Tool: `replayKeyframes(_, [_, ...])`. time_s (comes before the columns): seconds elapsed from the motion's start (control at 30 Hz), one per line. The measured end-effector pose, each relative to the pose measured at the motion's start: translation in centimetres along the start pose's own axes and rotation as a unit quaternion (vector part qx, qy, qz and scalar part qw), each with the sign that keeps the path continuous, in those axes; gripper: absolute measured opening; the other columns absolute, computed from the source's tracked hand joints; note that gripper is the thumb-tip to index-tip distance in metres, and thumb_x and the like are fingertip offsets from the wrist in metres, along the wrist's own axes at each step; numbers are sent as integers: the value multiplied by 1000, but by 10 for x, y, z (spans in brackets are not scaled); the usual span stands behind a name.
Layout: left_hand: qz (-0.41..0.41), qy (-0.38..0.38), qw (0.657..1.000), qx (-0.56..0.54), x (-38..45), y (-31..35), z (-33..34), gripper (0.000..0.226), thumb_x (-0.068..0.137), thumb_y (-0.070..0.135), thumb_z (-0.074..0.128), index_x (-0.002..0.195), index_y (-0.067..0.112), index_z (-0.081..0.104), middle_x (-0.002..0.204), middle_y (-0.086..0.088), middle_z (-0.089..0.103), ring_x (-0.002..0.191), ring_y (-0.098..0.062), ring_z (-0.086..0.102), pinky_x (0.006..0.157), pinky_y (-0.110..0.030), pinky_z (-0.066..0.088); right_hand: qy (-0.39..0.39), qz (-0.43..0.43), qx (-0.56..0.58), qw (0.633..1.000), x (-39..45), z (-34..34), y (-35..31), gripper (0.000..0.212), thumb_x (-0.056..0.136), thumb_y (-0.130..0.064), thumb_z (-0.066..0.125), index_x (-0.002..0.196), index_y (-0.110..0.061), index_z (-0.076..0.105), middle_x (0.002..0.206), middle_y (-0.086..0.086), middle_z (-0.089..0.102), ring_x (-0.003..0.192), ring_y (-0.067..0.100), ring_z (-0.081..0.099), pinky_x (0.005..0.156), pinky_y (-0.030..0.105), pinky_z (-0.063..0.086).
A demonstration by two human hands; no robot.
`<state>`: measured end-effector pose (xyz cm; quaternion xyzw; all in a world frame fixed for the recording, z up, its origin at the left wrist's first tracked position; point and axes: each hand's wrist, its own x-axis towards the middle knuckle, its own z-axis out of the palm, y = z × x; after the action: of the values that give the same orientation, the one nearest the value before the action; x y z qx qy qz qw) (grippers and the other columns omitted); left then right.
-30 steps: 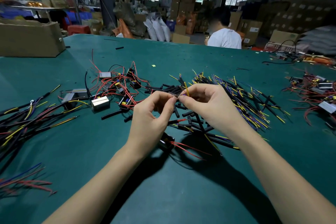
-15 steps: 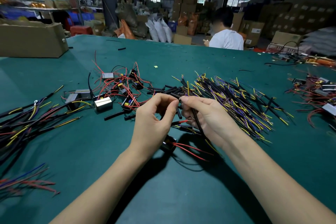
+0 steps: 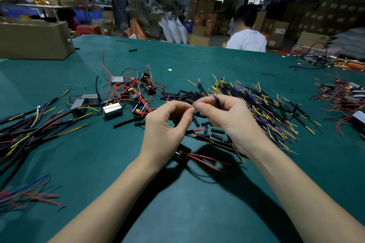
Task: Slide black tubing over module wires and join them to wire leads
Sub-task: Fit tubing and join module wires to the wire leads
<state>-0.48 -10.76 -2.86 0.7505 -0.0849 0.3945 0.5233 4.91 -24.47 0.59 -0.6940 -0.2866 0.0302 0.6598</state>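
A wide dark-green cloth-covered surface (image 3: 197, 203) is shown, with a brown cardboard box (image 3: 33, 40) set on its far left corner. Bundles of black-sleeved wire leads with yellow, red and blue ends (image 3: 25, 130) are spread along the left edge. Right of them, small metal-cased modules with red wires (image 3: 126, 94) are scattered, one pale rectangular module (image 3: 112, 110) lying nearest. Loose short pieces of black tubing (image 3: 189, 96) are heaped behind the hands.

The left hand (image 3: 167, 128) is raised over the middle of the surface, thumb and forefinger pressed together on something too small to identify. Just beside it, the right hand (image 3: 227, 116) is curled around a black-sleeved lead with yellow and purple ends (image 3: 217, 100), which is held upright; the fingertips of both hands almost meet. Below the left hand a black module with red wires (image 3: 182, 156) rests on the surface.

To the right, a large fan of black leads with yellow and purple tips (image 3: 266, 110) is laid out, and further modules with red wires (image 3: 347, 102) are seen at the right edge.

Beyond the surface, a warehouse room is visible, with stacked cardboard cartons (image 3: 325, 16), white sacks (image 3: 173, 29) and a person in a white shirt (image 3: 246, 39).
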Motion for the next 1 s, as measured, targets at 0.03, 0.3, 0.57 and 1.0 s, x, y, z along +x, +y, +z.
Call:
replayKeyframes(0.03, [-2, -7, 1000, -1, 0, 0, 0, 6, 87, 7, 66, 84, 12, 69, 74, 3, 68, 66, -13, 60, 67, -25, 51, -5, -11, -14, 1000, 0, -2, -2, 4, 86, -3, 65, 84, -6, 67, 53, -17, 59, 48, -5, 50, 52, 4, 37])
replayKeyframes(0.3, [-2, 6, 1000, 6, -1, 3, 3, 9, 87, 3, 65, 82, 11, 66, 70, 2, 65, 60, -5, 53, 62, -20, 47, 26, 86, 70, 994, -2, 9, -1, 11, 91, -7, 60, 81, -9, 63, 49, -10, 41, 40, 0, 30, 38, 10, 24])
replayKeyframes(0.57, [-37, 46, 998, -9, -2, 6, 3, 9, 88, 4, 64, 82, 10, 65, 70, 5, 63, 63, -3, 55, 65, -15, 46, 38, 88, 166, 982, 3, -3, -6, 19, 95, -9, 52, 76, -10, 55, 68, 1, 37, 42, 1, 26, 38, 12, 18])
replayKeyframes(1.0, [-30, -19, 999, -20, -1, 0, -1, 13, 91, 12, 61, 84, 22, 65, 76, 9, 67, 72, -2, 59, 70, -21, 50, 3, -106, -175, 979, -2, -2, -10, 9, 80, -4, 74, 85, -12, 74, 78, 3, 66, 51, 3, 45, 52, 14, 34])
